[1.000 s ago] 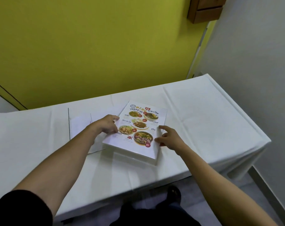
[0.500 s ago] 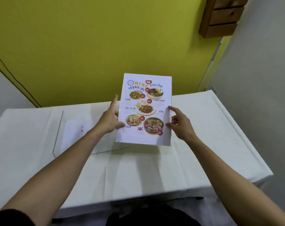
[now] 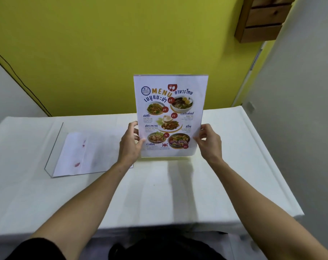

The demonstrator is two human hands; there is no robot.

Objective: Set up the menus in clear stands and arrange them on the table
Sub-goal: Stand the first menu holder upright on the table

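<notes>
Both hands grip a colourful menu [image 3: 169, 117] upright above the white-clothed counter [image 3: 159, 194]: the left hand [image 3: 130, 145] pinches its lower left edge, the right hand [image 3: 209, 142] its lower right edge. To the left, a second clear stand [image 3: 69, 152] lies flat on the counter with a paper sheet inside, face down

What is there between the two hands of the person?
In the head view, the menu in its clear stand stands upright between the left hand and the right hand; each hand grips one lower side edge.
</notes>
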